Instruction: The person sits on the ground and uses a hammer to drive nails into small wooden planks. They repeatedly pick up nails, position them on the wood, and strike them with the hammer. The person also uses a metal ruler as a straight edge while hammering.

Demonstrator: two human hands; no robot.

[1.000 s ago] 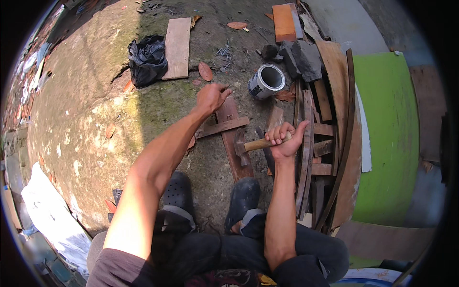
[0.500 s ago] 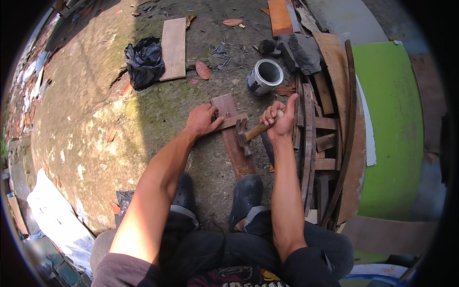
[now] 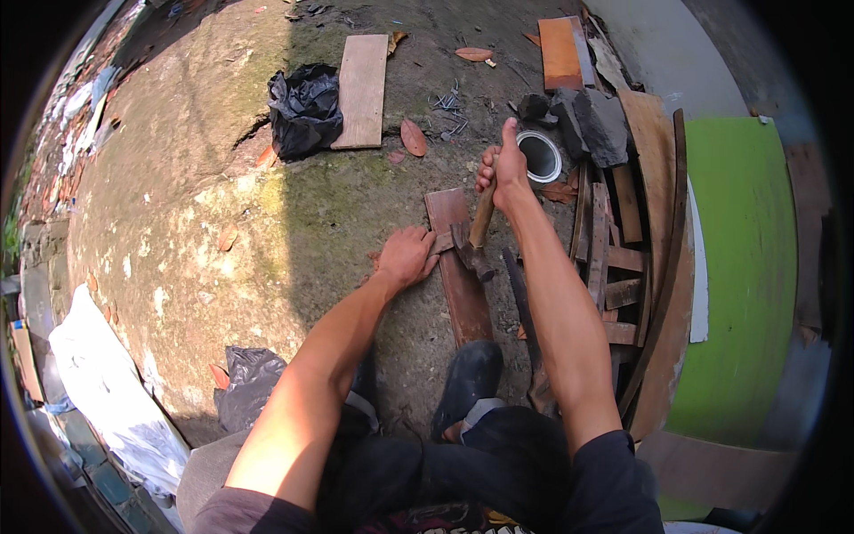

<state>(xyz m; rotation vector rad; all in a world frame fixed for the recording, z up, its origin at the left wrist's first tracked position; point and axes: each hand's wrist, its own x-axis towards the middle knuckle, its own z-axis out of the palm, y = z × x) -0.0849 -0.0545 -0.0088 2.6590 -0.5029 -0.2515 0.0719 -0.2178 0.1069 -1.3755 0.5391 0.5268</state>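
My right hand [image 3: 507, 173] grips the wooden handle of a claw hammer [image 3: 482, 221], thumb pointing away from me along it. The hammer's dark metal head rests at the end of a short wood strip [image 3: 447, 241]; whether the claw is hooked on a nail there I cannot tell. That strip lies crosswise over a reddish-brown board [image 3: 467, 303] on the ground. My left hand [image 3: 407, 256] is closed on the strip's left end, holding it down beside the board. The board's near end reaches my right shoe [image 3: 469, 378].
An open paint can [image 3: 559, 162] stands just beyond my right hand. Loose nails [image 3: 452, 107], a black plastic bag [image 3: 305, 111] and a pale plank [image 3: 363, 93] lie farther off. Stone chunks [image 3: 598, 125], stacked wood scraps [image 3: 626, 258] and a green panel [image 3: 743, 267] line the right side.
My right hand has swung the hammer handle up and away from me, so it stands steeper, while the head stays by the strip. My left hand keeps its hold. The whole view has shifted slightly.
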